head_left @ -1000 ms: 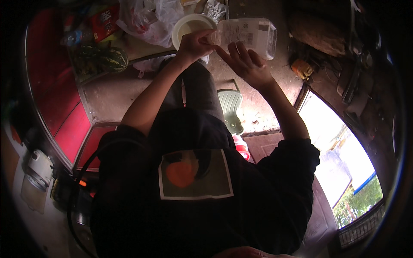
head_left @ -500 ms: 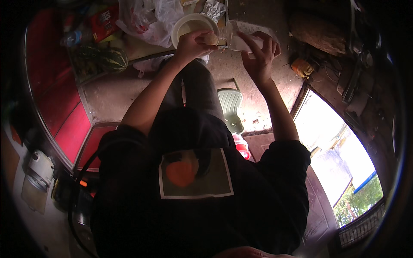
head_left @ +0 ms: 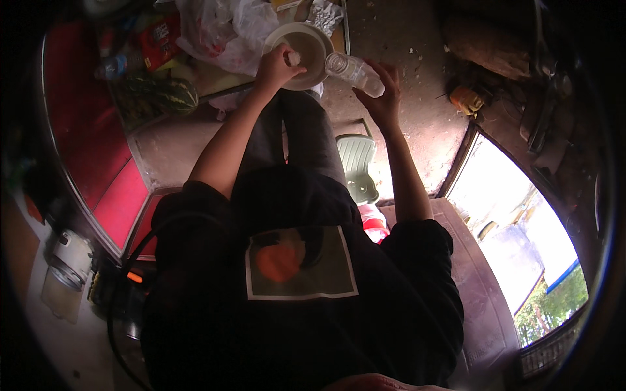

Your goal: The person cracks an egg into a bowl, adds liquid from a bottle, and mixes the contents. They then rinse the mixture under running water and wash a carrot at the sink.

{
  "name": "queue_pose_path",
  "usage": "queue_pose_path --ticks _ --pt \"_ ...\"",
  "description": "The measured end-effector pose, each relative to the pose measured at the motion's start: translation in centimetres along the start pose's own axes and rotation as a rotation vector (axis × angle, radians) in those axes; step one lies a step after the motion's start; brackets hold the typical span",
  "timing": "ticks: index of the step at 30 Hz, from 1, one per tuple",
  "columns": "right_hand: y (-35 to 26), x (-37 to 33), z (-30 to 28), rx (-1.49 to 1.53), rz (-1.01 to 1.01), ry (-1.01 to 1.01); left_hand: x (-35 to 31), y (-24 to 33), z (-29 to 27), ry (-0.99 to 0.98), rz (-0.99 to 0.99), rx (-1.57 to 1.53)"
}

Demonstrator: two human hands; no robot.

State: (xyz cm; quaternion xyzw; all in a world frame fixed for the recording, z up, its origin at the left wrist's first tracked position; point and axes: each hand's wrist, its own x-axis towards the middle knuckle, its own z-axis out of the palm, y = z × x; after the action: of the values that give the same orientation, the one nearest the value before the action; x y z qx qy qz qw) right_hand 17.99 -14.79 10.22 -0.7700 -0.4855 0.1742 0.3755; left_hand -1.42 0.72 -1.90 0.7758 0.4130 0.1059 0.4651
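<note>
My left hand (head_left: 274, 69) is closed on a small pale lump (head_left: 293, 58), its fingers over the near left side of a wide white bowl (head_left: 326, 43). What the lump is made of I cannot tell. To the right, my right hand (head_left: 386, 99) grips a clear bottle (head_left: 355, 73). The bottle lies tilted, with its round end at the bowl's right rim and its other end against my fingers. The bowl's inside looks pale, and its contents are hard to make out.
Beyond the bowl lie a white plastic bag (head_left: 228, 36) and crumpled foil (head_left: 325, 16). A striped green melon (head_left: 173, 93), a red packet (head_left: 158, 44) and a plastic bottle (head_left: 117, 66) sit to the left. A green plastic chair (head_left: 357, 163) stands right of my legs.
My left hand has shifted left, uncovering more of the bowl. My right hand has drawn nearer and closed around the clear bottle, whose round end now meets the bowl's rim.
</note>
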Motion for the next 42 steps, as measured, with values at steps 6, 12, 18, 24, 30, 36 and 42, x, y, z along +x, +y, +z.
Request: queue_pose_path --ticks 6,12,18,24,30,36,42 --pt "0.5 -0.6 0.1 0.016 0.024 0.04 0.4 1.0 -0.9 -0.065 0.02 0.227" --pt "0.9 -0.6 -0.1 0.044 0.05 0.055 -0.4 1.4 -1.9 -0.038 0.239 0.331" --pt "0.4 -0.1 -0.4 0.096 0.083 0.021 -0.2 3.6 -3.0 -0.058 0.087 -0.144" --pt "-1.1 1.0 0.1 0.198 0.063 -0.025 -0.7 6.8 -5.9 -0.197 -0.073 -0.599" --pt "-3.5 1.9 1.8 0.029 -0.128 -0.071 -1.6 7.9 -7.9 -0.23 -0.036 -0.563" --pt "-7.5 2.1 2.4 -0.122 -0.234 -0.079 -3.0 7.4 -10.2 -0.062 0.026 -0.437" --pt "-10.6 1.4 3.0 -0.426 -0.521 -0.05 -4.6 6.6 -12.5 -0.111 -0.163 -0.614"
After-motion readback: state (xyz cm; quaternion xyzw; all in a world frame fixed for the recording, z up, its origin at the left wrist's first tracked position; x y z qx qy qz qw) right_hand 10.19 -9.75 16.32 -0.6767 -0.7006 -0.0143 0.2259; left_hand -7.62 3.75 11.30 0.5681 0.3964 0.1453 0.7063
